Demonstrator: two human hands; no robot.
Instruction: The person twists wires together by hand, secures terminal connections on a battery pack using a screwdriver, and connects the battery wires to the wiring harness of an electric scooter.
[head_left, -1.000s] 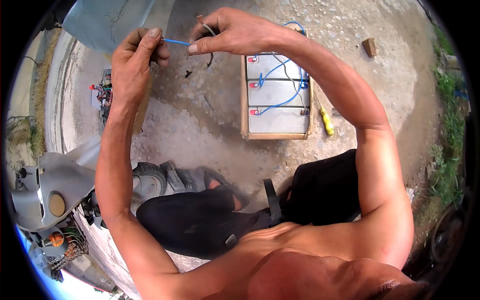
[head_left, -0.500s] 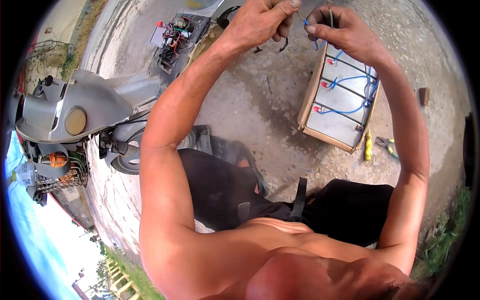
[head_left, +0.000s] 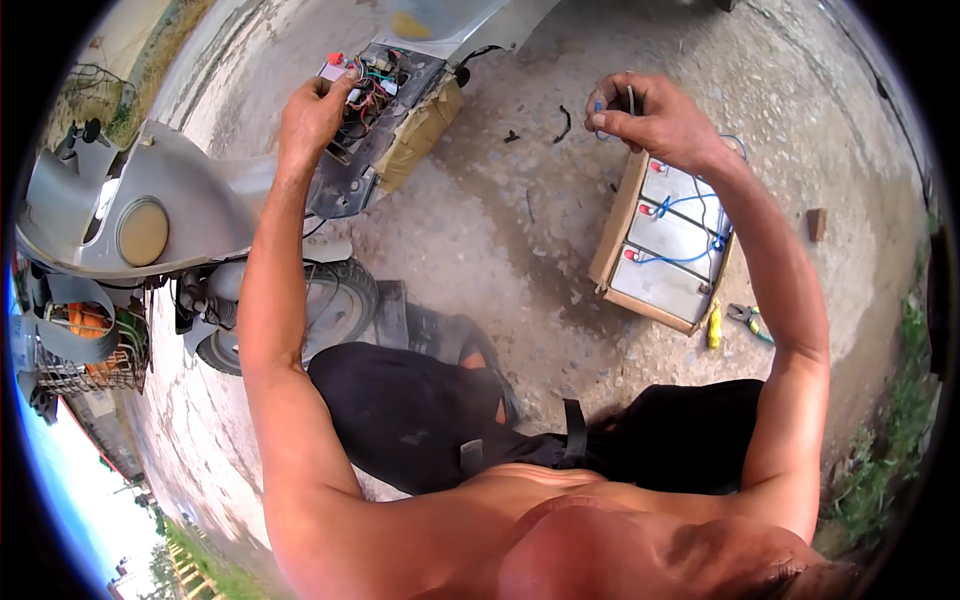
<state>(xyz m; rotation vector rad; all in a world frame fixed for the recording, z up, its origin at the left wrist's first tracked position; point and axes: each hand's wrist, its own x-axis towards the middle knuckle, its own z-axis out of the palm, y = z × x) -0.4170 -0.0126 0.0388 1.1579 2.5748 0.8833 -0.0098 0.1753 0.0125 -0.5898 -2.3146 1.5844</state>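
Observation:
My right hand (head_left: 658, 120) is closed in a pinch on a blue wire (head_left: 599, 107); a greyish strand also shows between its fingers. Below it stands an open cardboard box (head_left: 612, 240) of grey batteries (head_left: 668, 240), with red terminal caps and blue wires linking them. My left hand (head_left: 314, 112) reaches far left to the scooter's open floor compartment, its thumb and fingers closed at the tangle of coloured wires (head_left: 375, 100). What lies between those fingertips is too small to make out. A red part (head_left: 336, 59) sits just beyond them.
The grey scooter (head_left: 190, 205) stands at the left, with brown tape (head_left: 420, 135) along its compartment side. Pliers (head_left: 748, 320) and a yellow-handled tool (head_left: 714, 325) lie by the box. A brick piece (head_left: 817, 224) is at the right; black scraps (head_left: 562, 125) lie on the concrete.
My left hand has left the spot beside my right hand and moved left to the scooter's wiring. My right hand, still pinching the blue wire, has come slightly nearer.

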